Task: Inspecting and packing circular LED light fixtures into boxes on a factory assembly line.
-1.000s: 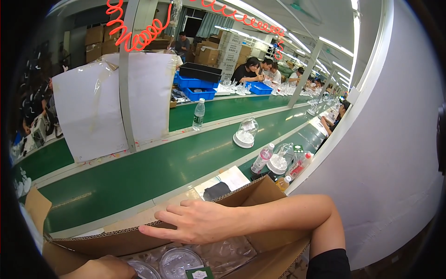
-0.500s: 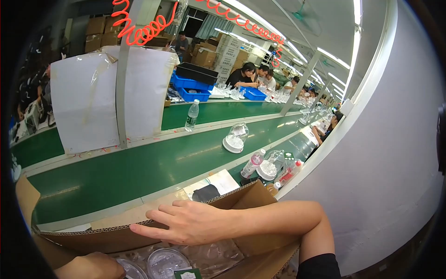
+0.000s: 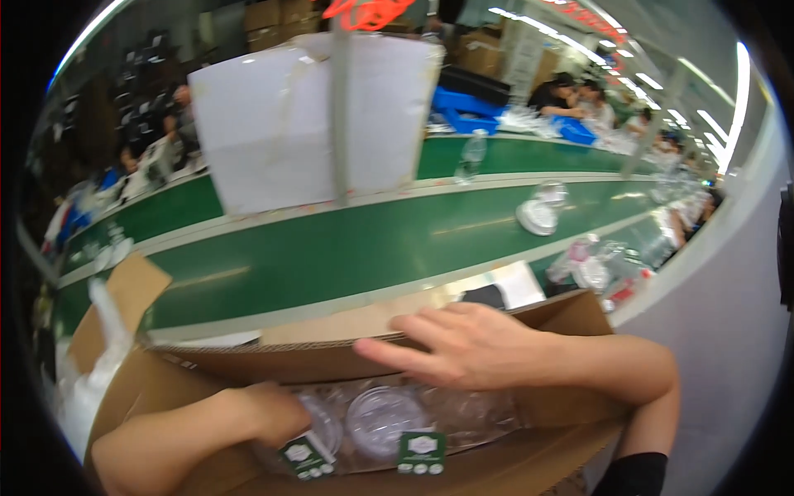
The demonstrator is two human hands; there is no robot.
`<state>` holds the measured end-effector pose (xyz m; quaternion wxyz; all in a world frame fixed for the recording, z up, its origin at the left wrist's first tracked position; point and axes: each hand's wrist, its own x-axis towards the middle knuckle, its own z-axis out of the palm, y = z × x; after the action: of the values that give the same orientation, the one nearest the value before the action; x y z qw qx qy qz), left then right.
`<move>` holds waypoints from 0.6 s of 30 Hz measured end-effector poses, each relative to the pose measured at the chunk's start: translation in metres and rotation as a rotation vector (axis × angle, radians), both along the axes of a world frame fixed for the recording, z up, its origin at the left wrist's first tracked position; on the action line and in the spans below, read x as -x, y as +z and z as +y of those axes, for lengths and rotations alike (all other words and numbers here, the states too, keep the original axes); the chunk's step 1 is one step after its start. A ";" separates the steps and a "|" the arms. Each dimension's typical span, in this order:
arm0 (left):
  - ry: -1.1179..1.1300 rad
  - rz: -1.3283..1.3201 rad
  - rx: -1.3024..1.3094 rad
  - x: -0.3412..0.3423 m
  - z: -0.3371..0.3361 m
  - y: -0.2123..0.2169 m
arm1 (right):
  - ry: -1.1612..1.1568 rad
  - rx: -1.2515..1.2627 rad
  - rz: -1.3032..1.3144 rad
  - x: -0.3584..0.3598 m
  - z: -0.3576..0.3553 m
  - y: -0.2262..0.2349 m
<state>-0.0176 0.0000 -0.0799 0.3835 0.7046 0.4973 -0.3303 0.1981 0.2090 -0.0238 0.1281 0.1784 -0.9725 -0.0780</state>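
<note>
My left hand (image 3: 277,413) reaches down into an open cardboard box (image 3: 141,413). Its fingers curl round the edge of a clear round plastic container (image 3: 321,422), their tips hidden. A dark green tag (image 3: 306,457) sits tilted beside that hand. Next to it lies a second clear round container (image 3: 385,422) with its own green tag (image 3: 422,451). Crumpled clear plastic film (image 3: 471,413) lies at the right inside the box. Above the box's far wall hovers my right hand (image 3: 471,343), fingers spread and holding nothing.
Beyond the box runs a green conveyor belt (image 3: 331,269) with a clear dome on a white base (image 3: 539,217). Bottles (image 3: 572,258) and another dome (image 3: 591,273) stand at right. White boards (image 3: 273,132), a post (image 3: 341,116) and blue trays (image 3: 467,112) are farther back. Several people sit along the line.
My view has swung left and down, so more of the box shows. The left container's tag has come into sight beside my left hand. My right hand stays spread above the box's far wall.
</note>
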 end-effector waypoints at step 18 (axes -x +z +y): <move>0.155 -0.050 0.007 -0.001 -0.006 0.009 | -0.078 0.078 -0.036 0.000 -0.013 0.005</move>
<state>-0.0164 -0.0064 -0.0713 0.4227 0.6706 0.5395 -0.2839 0.1978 0.1960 -0.0184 0.1142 0.1365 -0.9832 -0.0416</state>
